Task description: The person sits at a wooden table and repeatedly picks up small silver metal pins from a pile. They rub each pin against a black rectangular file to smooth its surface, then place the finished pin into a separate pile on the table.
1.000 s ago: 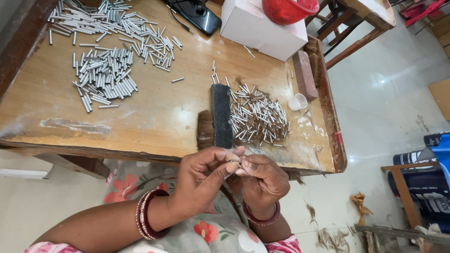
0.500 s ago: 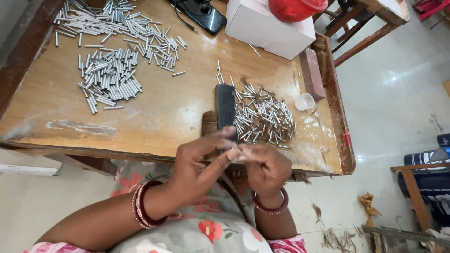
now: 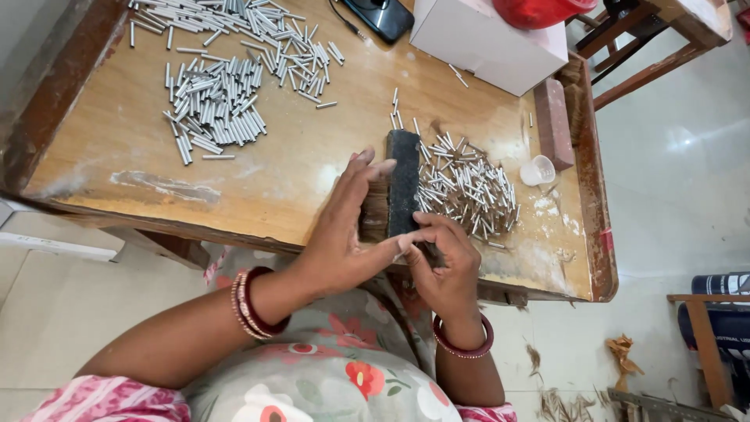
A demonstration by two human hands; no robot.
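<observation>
white box point(image 3: 488, 39): rectangular, plain, at the far edge of the wooden table point(image 3: 312, 156) | dark phone point(image 3: 380, 16): black glossy screen, lying flat just left of the white box | red round container point(image 3: 543, 9): resting on top of the white box

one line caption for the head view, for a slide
Both hands, left hand and right hand, meet at a dark block beside small metal tubes.
</observation>
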